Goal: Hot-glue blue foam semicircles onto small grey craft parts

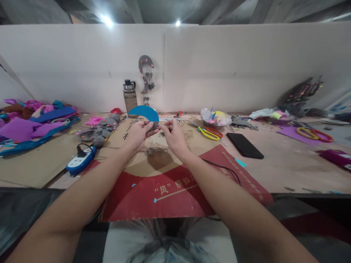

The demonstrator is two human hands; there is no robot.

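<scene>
A blue crescent-shaped piece (145,111), which looks like felt, is held up above the table. My left hand (139,135) pinches its lower end between thumb and fingers. A small grey patch shows at the left fingertips, partly hidden. Close to the right of it, my right hand (174,137) has thumb and fingers pressed together near the crescent's end. What it pinches, if anything, is too small to make out. Under both hands lies a red and tan cardboard sheet (175,199) with a small tangle of grey thread (153,150) on it.
Coloured felt scraps (19,128) pile up at left, near a blue-and-white power strip (79,162) and grey felt pieces (98,135). A bottle (130,100) stands behind. Rightward lie yellow-handled scissors (208,134), a bowl of bagged bits (215,119) and a black phone (245,145).
</scene>
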